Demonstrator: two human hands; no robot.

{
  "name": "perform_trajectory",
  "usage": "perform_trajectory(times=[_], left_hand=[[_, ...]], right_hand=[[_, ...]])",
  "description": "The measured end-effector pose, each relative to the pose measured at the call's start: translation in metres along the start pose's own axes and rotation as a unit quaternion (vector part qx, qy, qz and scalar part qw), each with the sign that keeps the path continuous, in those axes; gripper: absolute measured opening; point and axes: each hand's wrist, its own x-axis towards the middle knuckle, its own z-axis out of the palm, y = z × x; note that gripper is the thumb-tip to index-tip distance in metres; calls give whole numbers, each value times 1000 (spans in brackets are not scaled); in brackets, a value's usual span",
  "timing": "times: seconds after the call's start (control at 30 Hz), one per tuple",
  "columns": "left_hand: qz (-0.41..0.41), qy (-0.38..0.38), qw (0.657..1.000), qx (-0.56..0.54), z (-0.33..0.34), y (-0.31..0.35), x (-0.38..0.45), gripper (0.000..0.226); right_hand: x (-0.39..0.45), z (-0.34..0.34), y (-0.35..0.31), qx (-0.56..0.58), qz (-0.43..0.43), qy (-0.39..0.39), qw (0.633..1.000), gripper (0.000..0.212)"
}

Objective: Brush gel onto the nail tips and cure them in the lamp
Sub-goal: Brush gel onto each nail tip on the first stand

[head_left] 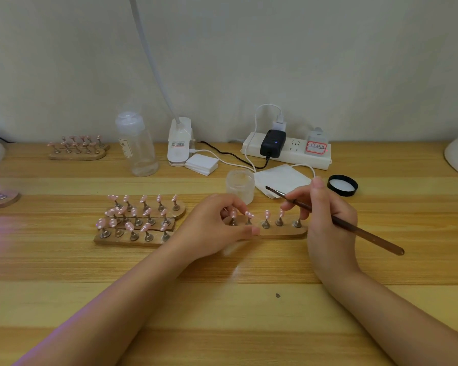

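A wooden strip [280, 233] in the middle of the desk carries several pink nail tips on metal stands, such as the nail tip [267, 214]. My left hand [217, 225] grips the strip's left end, with its fingers around the leftmost stand. My right hand [328, 217] rests at the strip's right end and holds a brown brush [354, 228], bristles pointing up and left toward the open gel jar [240, 185]. Three more strips of pink tips [140, 220] lie to the left. Purple lamp light glows at the far left edge over another strip [0, 198].
The jar's black lid [342, 185] lies to the right, beside a white wipe [280, 179]. Behind stand a clear bottle [137, 143], a white desk lamp base [179, 142], pads [202, 164], a power strip [287, 151] with cables, and another strip of tips [77, 147].
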Motion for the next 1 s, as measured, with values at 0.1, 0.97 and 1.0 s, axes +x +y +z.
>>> perform_trajectory(times=[0.1,0.97,1.0], left_hand=[[1,8,1000,-11,2,1,4,17],[154,217,958,-106,-3,-5,-6,18],[149,225,957,-108,-3,-6,-5,17]], right_hand=[[0,0,1,-4,-3,-3,1000,41],[0,-1,-3,-10,14,7,1000,37],[0,-2,-4,-11,11,6,1000,36]])
